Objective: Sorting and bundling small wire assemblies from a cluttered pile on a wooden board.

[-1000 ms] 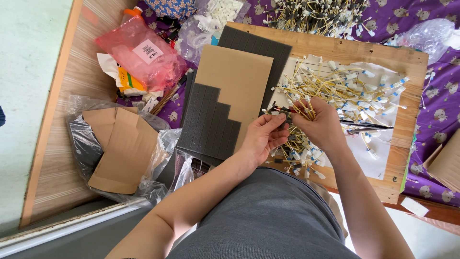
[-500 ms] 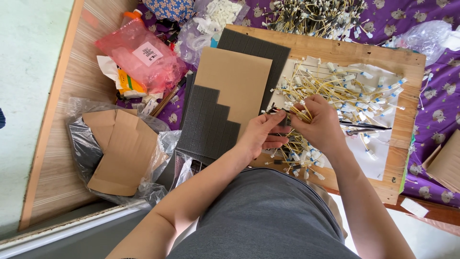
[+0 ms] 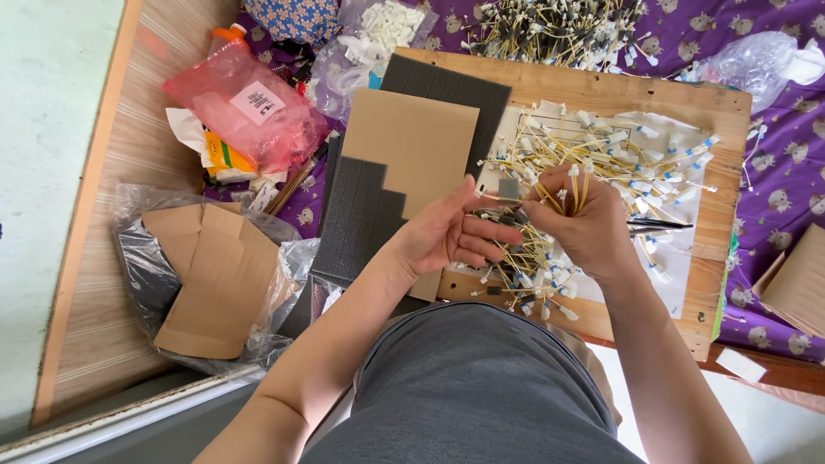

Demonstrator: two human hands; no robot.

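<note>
My left hand (image 3: 449, 234) and my right hand (image 3: 583, 225) meet over a wooden board (image 3: 638, 93) on my lap. My right hand grips a small bunch of yellow wires (image 3: 577, 182) with white and blue ends. My left hand pinches one thin yellow wire (image 3: 497, 198) that runs across to the right hand. Under both hands lies a loose pile of the same wires (image 3: 601, 150) on white paper. Brown cardboard (image 3: 418, 146) and dark grey foam sheets (image 3: 354, 215) lie just left of my left hand.
A red plastic bag (image 3: 249, 112) and a grey bag holding folded cardboard (image 3: 210, 279) lie at the left. More wires (image 3: 559, 30) are heaped at the top on purple cloth. Also there: a clear bag of white parts (image 3: 378, 30), a cardboard box (image 3: 799, 279) at the right.
Both hands have risen a little off the pile. My left hand has drawn one wire out to the left from the bunch in my right hand.
</note>
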